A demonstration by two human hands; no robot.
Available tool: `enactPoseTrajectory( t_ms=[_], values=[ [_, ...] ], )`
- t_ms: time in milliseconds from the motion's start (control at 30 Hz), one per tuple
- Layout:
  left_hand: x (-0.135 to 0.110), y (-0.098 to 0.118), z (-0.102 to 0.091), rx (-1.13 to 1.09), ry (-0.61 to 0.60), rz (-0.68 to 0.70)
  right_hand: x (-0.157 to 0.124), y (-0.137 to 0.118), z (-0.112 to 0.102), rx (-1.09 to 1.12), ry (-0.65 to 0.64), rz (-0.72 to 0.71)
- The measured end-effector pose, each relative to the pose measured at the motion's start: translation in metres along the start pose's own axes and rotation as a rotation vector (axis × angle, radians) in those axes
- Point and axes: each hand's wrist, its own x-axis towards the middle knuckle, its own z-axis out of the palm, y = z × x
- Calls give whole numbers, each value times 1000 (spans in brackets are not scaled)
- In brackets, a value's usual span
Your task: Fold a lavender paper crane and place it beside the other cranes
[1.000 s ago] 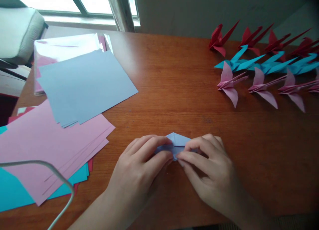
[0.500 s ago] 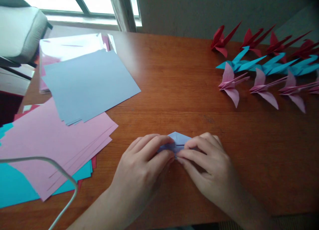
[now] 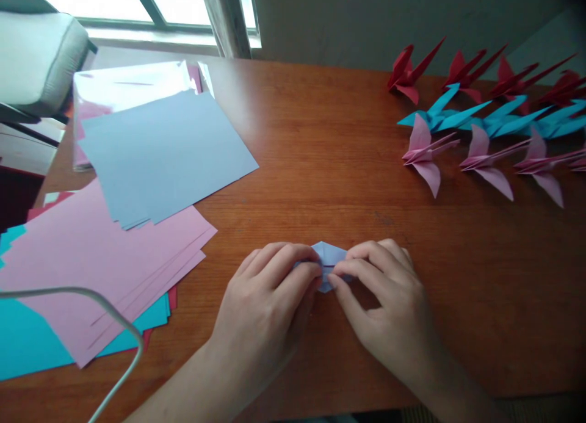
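A small folded piece of light blue paper [image 3: 324, 252] lies on the wooden table near its front edge. My left hand [image 3: 272, 289] grips its left side, thumb and fingers closed on the paper. On the right side my right hand [image 3: 384, 289] pinches it with thumb and index finger. A dark slit runs across the middle of the folded paper between my fingertips. Both outer ends of it are hidden under my hands.
Grey-blue sheets [image 3: 169, 154] lie at the left over a plastic packet [image 3: 132, 81]. Nearer are pink sheets [image 3: 110, 252] and turquoise sheets [image 3: 32, 343], crossed by a white cable [image 3: 110, 313]. Rows of red [image 3: 407, 75], turquoise [image 3: 439, 115] and pink paper cranes [image 3: 423, 154] stand far right.
My right thumb and fingers have shifted slightly up and to the right along the folded paper, and more of its lower point shows. My left fingers have moved a little.
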Motion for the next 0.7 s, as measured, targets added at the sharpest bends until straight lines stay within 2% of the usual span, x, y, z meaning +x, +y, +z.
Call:
enactPoseTrajectory(
  t_ms=[700],
  values=[
    [1, 3, 4, 39, 10, -24, 1, 0, 4, -49, 13, -23]
  ],
)
